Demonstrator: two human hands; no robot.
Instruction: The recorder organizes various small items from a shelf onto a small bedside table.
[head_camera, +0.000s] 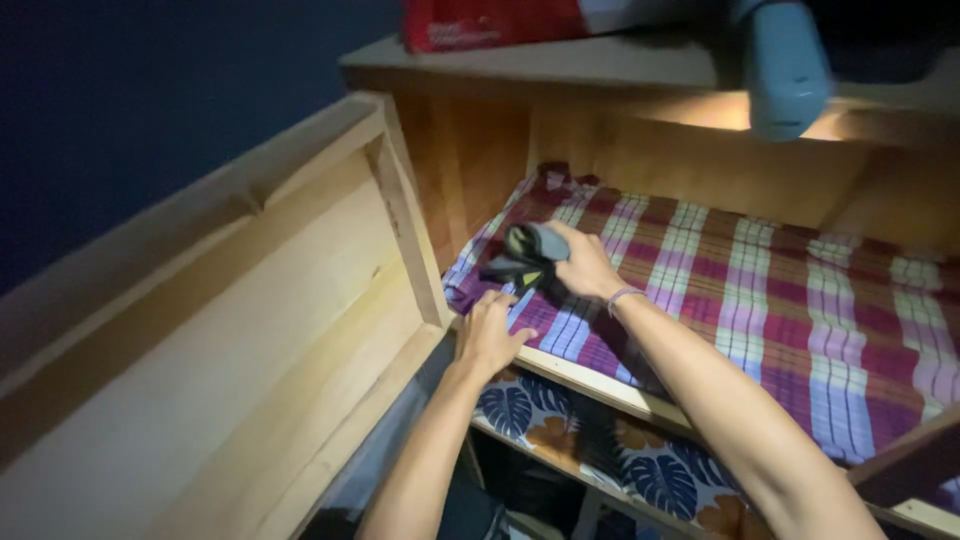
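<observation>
maroon plaid cloth (760, 290), blue leaf-print fabric (600, 450)

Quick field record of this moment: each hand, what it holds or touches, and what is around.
left hand: open, resting at the front edge of the checked cloth
right hand: closed on a rolled dark grey fabric bundle, held over the cloth
wrist: thin band on the right one
cloth: plaid, covers a wooden shelf
below: leaf-print fabric
left side: open wooden door
</observation>
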